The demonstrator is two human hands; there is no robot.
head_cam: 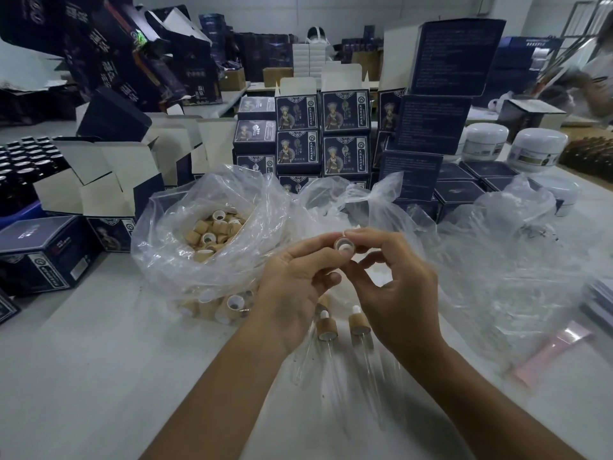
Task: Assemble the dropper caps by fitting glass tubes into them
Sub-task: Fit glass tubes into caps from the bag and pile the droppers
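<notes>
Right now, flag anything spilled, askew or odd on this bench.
Some bamboo caps lie at the foot of the clear plastic bag, apart from the pile inside; whether they have spilled out cannot be told. Behind, on the left, dark boxes lean in a tilted stack. The finished droppers lie orderly.

boxes, upper left (112,58): large pale Chinese characters, blurred, not readable | stacked navy boxes, centre (345,111): figure print with vertical Chinese label, illegible | box backs, upper right (454,58): fine print, too small
</notes>
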